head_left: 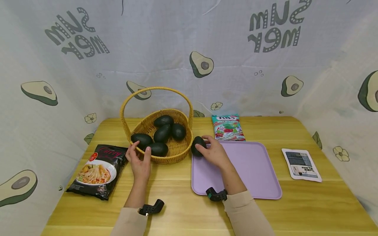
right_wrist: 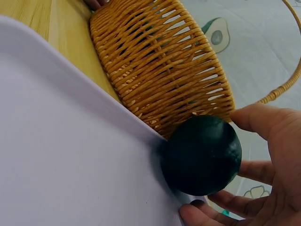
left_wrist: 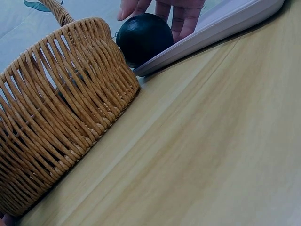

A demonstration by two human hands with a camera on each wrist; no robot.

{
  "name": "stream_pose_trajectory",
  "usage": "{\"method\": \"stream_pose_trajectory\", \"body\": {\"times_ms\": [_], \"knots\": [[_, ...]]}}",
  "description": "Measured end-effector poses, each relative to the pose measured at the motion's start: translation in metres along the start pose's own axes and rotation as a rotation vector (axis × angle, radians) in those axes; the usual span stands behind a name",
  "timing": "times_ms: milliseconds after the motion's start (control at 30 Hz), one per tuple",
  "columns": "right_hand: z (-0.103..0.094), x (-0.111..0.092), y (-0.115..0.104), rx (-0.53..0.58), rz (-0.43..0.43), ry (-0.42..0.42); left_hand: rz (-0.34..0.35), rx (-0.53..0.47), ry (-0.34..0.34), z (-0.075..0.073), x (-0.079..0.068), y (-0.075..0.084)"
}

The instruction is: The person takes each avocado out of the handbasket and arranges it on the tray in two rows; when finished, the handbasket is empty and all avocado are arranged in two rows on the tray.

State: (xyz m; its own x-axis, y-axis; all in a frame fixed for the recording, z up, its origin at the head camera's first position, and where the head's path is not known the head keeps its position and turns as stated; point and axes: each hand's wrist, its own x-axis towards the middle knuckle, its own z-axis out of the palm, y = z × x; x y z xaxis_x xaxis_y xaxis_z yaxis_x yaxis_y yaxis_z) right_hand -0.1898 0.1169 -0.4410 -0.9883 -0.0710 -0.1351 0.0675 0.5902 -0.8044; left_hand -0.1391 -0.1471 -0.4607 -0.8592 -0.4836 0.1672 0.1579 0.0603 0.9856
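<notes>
A yellow wicker basket (head_left: 177,154) with a tall hoop handle holds several dark green avocados (head_left: 162,133). At its front left my left hand (head_left: 141,165) rests on the rim, thumb and fingers spread, tips overlapping the nearest avocados. Only a sliver of that hand shows in the left wrist view, low beside the basket (left_wrist: 70,94). My right hand (head_left: 215,152) holds another avocado (head_left: 198,146) over the left edge of the lilac tray (head_left: 245,167), close by the basket. The right wrist view shows thumb and fingers on opposite sides of this avocado (right_wrist: 202,155).
A black noodle packet (head_left: 98,172) lies left of the basket. Behind the tray is a Fox's mint candy bag (head_left: 228,127), and right of it lies a white-edged pouch (head_left: 301,165). A printed cloth (head_left: 165,42) hangs along the back and sides of the wooden table (head_left: 177,209).
</notes>
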Motion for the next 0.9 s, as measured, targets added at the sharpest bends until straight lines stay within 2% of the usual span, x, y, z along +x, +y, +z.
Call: {"method": "stream_pose_trajectory", "body": {"times_ms": [567, 900], "knots": [[-0.0012, 0.0001, -0.0028, -0.015, -0.013, -0.011, -0.01, 0.011, 0.02, -0.0011, -0.0001, -0.0011], [-0.0033, -0.0009, -0.0011, -0.036, -0.03, -0.01, 0.002, -0.015, 0.006, 0.0006, 0.0, -0.0015]]}}
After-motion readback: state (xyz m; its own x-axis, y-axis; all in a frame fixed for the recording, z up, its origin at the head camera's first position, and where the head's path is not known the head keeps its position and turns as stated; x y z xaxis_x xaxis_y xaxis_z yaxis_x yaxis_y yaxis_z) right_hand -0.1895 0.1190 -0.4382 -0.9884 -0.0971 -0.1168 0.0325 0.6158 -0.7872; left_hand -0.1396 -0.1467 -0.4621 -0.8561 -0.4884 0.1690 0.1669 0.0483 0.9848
